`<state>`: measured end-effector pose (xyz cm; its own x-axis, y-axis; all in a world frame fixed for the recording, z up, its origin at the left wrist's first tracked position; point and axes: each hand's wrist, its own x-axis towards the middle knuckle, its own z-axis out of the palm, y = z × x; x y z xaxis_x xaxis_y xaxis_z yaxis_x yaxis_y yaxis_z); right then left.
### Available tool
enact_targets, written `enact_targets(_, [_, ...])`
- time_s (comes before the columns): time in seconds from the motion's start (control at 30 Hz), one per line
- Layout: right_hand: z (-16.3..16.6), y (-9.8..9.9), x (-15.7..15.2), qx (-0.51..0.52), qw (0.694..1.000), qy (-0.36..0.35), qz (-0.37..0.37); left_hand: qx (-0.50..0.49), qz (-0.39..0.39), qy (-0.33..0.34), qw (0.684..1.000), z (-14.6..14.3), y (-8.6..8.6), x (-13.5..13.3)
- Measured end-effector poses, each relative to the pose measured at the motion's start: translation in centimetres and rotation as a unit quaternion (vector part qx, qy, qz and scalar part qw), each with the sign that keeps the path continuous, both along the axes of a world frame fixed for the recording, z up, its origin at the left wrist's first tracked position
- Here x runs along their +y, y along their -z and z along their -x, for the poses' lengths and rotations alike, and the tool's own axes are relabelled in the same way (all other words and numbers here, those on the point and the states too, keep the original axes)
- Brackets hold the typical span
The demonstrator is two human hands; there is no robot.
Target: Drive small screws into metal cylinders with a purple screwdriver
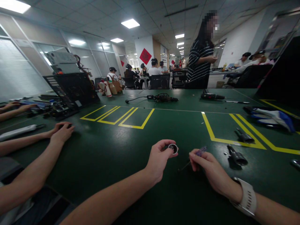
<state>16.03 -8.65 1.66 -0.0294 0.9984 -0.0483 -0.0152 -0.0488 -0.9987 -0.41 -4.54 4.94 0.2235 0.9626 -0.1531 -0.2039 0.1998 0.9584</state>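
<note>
My left hand (160,157) is closed around a small round metal part (172,149), its pale rim and dark hollow end turned toward me. In my right hand (206,164) is a screwdriver with a translucent purple handle (201,151). Its thin shaft (184,166) slants down to the left, with the tip below the round part and apart from it. To the right of my right hand lie a dark metal piece with a cup-shaped end (237,156) and a similar piece (245,136) behind it. Beside them is a tiny light bit (225,153).
Yellow tape outlines (131,127) mark the green table (112,156). Across it lie a power drill (212,96), a tangle of cable (164,97) and blue-and-white gloves (274,117). A co-worker's hands (61,129) rest at left. Another person (200,59) stands beyond the table.
</note>
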Motion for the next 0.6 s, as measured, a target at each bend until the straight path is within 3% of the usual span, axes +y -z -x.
enact_targets(0.27, [0.18, -0.05, -0.22, -0.015, 0.998, -0.052, -0.015, -0.001, -0.004, 0.013, 1.0, 0.11, 0.45, 0.17])
enact_targets(0.6, [0.3, -0.47, -0.55, -0.044, 0.997, -0.059, -0.025, 0.012, -0.003, 0.031, 0.999, 0.2, 0.74, 0.18])
